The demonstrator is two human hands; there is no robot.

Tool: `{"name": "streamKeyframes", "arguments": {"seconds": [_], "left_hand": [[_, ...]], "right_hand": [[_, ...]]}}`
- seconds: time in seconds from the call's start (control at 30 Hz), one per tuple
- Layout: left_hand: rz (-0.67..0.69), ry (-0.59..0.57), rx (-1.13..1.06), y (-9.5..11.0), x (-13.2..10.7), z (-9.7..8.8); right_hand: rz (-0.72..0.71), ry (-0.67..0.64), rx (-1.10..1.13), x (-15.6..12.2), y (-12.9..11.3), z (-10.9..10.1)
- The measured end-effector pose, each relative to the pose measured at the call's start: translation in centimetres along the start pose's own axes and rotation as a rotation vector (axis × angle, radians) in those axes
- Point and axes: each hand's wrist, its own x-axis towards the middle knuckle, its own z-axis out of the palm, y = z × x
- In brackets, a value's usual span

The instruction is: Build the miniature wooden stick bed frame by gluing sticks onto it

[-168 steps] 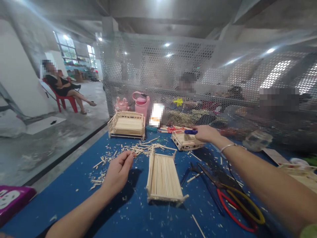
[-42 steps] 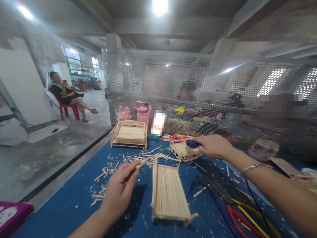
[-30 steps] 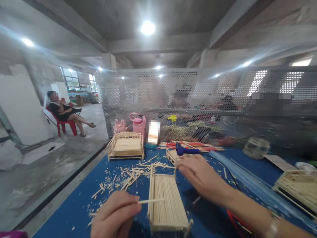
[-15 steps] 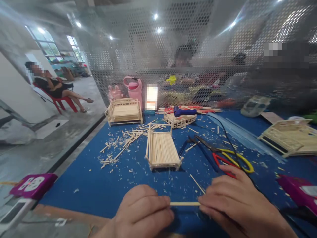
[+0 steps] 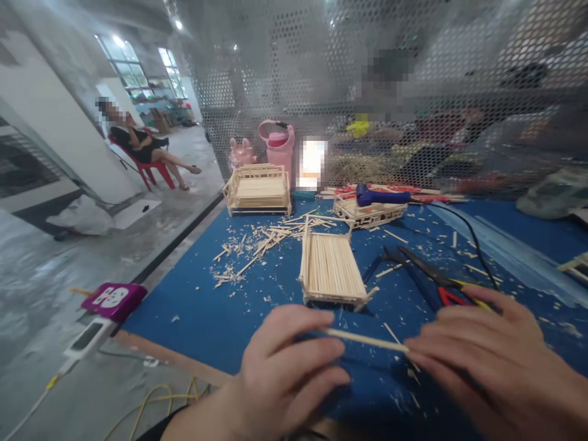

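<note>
A thin wooden stick (image 5: 367, 339) is held slightly tilted above the blue tabletop. My right hand (image 5: 482, 349) pinches its right end between thumb and fingers. The left end lies among the parted fingers of my left hand (image 5: 294, 361), which is open around it; whether they touch it is unclear. Just beyond my hands stands a small bed-shaped frame of wooden sticks (image 5: 333, 266). Pliers with red and yellow handles (image 5: 425, 269) lie beyond my right hand, which partly hides their handles. Loose stick pieces (image 5: 392, 334) lie below the held stick.
Behind are two more stick models, one bench-like (image 5: 260, 191), one low (image 5: 372, 211) with a blue glue gun (image 5: 383, 196). Stick scraps (image 5: 261, 242) litter the blue table (image 5: 184, 306). A pink bottle (image 5: 279, 153) stands by the perforated screen (image 5: 275, 73). A seated person (image 5: 138, 144) is at left.
The stick has gone from level to tilted, its left end higher. My left hand's fingers have spread apart. The camera view has shifted, so the table's things appear farther right.
</note>
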Motion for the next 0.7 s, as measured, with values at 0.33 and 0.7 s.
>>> {"name": "streamKeyframes", "arguments": {"seconds": [0.33,0.7], "left_hand": [[-0.487,0.154,0.283,-2.7,-0.5,-0.1],[-0.581,0.024,0.227,-3.2,-0.3,0.7]], "right_hand": [[-0.053,0.010,-0.061,3.1,2.1,0.6],[-0.117,-0.047,-0.108,3.9,2.5,0.6]]}}
